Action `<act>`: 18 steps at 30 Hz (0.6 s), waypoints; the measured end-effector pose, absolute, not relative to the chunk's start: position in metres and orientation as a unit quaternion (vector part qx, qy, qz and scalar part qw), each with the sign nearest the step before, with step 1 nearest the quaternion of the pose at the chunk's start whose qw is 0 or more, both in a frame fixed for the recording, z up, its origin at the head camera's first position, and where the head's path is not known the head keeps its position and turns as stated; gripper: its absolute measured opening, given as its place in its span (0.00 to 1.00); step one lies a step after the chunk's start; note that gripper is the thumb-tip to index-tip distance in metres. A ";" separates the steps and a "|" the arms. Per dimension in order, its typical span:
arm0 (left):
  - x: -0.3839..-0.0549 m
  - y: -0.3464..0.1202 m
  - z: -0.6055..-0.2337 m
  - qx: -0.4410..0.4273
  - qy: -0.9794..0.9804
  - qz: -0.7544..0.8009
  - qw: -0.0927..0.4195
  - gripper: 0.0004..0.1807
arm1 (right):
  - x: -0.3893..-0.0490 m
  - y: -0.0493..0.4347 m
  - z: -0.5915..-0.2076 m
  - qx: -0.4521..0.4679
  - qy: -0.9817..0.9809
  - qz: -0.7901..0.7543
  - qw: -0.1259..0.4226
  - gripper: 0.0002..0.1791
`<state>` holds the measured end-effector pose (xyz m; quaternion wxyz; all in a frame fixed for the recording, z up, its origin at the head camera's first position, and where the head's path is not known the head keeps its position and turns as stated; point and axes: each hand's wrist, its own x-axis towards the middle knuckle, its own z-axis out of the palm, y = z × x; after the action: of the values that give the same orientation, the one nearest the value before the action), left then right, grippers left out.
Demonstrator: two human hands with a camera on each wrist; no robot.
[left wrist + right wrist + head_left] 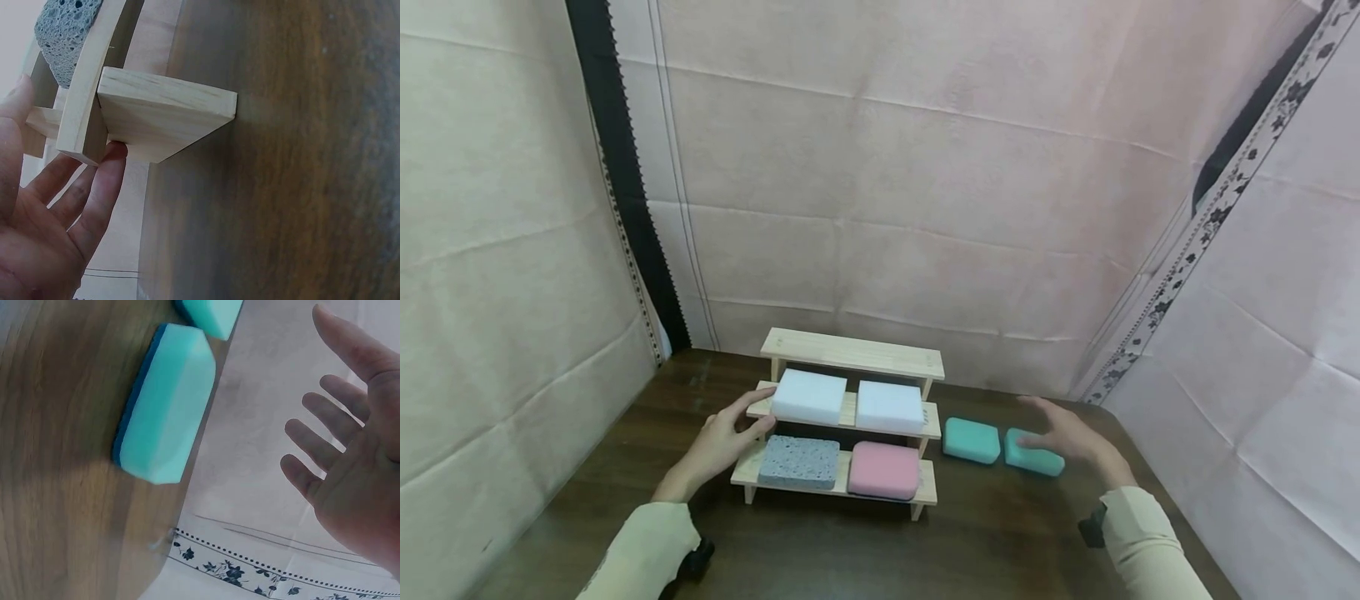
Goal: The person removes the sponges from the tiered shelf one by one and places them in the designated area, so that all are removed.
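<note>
A three-step wooden stand (854,350) stands on the table. My left hand (724,440) is at its left end, thumb and fingers around the end of the middle step; in the left wrist view, fingertips (115,150) lie against the wood. Two white sponges (809,396) (890,407) sit on the middle step. On the lowest step are a grey-blue porous sponge (799,462) and a pink sponge (884,470). My right hand (1071,435), fingers spread and holding nothing, hovers over the rightmost teal sponge (1036,457), which has a dark scouring layer (134,394).
Another teal sponge (972,440) lies between the stand and the rightmost one. The stand's top step carries nothing. Pale cloth walls (925,167) enclose the dark wooden table (820,550) at the back and both sides.
</note>
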<state>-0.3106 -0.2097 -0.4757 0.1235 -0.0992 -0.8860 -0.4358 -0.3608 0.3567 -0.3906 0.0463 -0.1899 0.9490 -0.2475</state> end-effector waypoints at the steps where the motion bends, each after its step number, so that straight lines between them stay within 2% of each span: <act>1: -0.311 -0.210 -0.476 -0.099 -0.886 -0.436 0.125 0.33 | -0.360 0.355 -0.391 -0.192 0.948 -0.249 0.045 0.47; 18: -0.313 -0.211 -0.476 -0.098 -0.889 -0.432 0.116 0.34 | -0.363 0.322 -0.387 -0.229 0.931 -0.284 0.028 0.44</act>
<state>-0.3126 -0.2109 -0.4756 0.1158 -0.0979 -0.8890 -0.4321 -0.3630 0.3225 -0.3871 0.0281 -0.2288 0.9308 -0.2836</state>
